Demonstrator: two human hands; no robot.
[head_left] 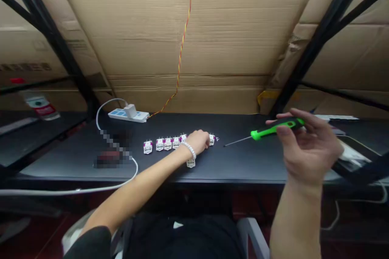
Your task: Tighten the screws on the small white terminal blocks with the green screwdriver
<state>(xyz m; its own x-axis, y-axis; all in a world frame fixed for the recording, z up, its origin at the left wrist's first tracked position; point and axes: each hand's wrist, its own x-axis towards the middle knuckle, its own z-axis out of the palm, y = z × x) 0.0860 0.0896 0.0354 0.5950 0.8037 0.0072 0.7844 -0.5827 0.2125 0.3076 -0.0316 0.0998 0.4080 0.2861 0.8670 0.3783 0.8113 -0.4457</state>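
Note:
My right hand (313, 145) grips a screwdriver (276, 128) with a green and black handle, raised above the desk, its thin shaft pointing left and slightly down. Across the desk reaches my left hand (198, 141), a white beaded bracelet on its wrist. Its fingers are curled closed against a small white-and-purple part (212, 140) at the row's right end; the fingertips are partly hidden. Several similar parts with thin metal pins stand in a row to the left, the leftmost part (148, 147) a little apart. Another part (191, 163) lies below my left wrist.
A white power strip (129, 115) with a plugged-in adapter sits at the back left. Its white cable (135, 170) loops over the desk's front edge. A plastic bottle (42, 105) stands far left. Black frame posts flank the desk (243, 166); cardboard (227, 40) lines the back.

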